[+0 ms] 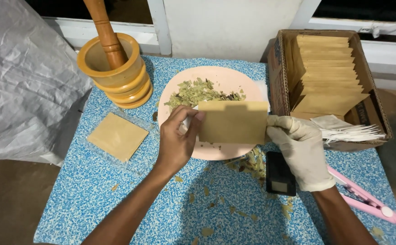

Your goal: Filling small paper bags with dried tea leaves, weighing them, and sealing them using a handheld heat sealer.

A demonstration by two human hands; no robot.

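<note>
A flat brown paper pouch point(232, 121) is held upright over a pink plate point(234, 81) of crushed dried green leaves point(198, 92). My bare left hand point(177, 140) pinches the pouch's left edge, with something small and white at the fingertips. My right hand point(301, 152), in a white glove, grips the pouch's right edge. Both hands hover over the near rim of the plate.
A wooden mortar with a pestle point(115, 66) stands at the back left. A brown pouch in a clear sleeve point(117, 136) lies left. A cardboard box point(279, 77) of stacked pouches sits right. A small black scale point(280, 174) and a pink sealer tool point(366, 199) lie near. Leaf bits litter the blue cloth point(89, 190).
</note>
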